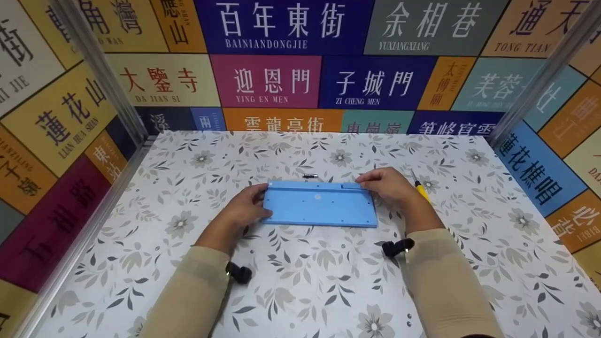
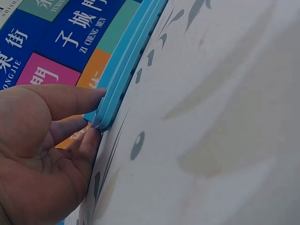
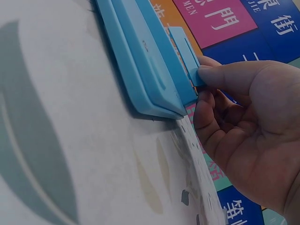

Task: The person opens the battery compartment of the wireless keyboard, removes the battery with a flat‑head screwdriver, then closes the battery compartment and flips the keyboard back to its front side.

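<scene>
A light blue keyboard [image 1: 324, 206] lies with its underside up, showing small holes, a round pale spot and a raised strip along the far edge. My left hand [image 1: 248, 205] grips its left end, the thumb on top and the fingers round the edge, as the left wrist view shows too. At the far right corner, my right hand [image 1: 386, 187] pinches a small blue battery cover [image 3: 185, 49] between thumb and fingers. This cover stands slightly tilted at the raised strip. Just beyond the keyboard lies a small black and silver battery [image 1: 310, 176].
A yellow-handled screwdriver [image 1: 421, 188] lies beside my right hand, partly hidden by the forearm. The table [image 1: 310, 291] has a leaf-and-flower covering. Printed panels [image 1: 265, 82] stand behind it and on both sides.
</scene>
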### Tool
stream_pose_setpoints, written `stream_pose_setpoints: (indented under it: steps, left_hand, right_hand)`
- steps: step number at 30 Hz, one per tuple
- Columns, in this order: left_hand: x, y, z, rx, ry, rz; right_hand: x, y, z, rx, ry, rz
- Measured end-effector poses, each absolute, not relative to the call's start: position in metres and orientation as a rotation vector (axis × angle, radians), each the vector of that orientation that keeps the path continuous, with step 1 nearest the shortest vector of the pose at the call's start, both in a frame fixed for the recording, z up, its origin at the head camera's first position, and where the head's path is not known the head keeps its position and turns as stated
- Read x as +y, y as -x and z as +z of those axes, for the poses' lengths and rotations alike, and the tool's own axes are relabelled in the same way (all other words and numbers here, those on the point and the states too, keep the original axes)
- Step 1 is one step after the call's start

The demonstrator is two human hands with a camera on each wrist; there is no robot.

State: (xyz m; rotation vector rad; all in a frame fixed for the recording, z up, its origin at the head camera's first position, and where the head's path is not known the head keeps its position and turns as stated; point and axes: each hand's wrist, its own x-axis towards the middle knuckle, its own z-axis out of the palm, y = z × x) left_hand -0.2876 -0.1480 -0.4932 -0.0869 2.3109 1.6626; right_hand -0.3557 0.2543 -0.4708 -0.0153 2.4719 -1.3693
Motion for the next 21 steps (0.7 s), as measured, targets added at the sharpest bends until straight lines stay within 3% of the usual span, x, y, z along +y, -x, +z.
stream_pose_setpoints:
  steps: [21]
  left_hand:
    - [-0.1491,0.2893,-0.4946,2.373,0.084,1.587]
  right_hand:
    - [0.2518,0.3595,-0.4682,2.546,0.011,-1.192]
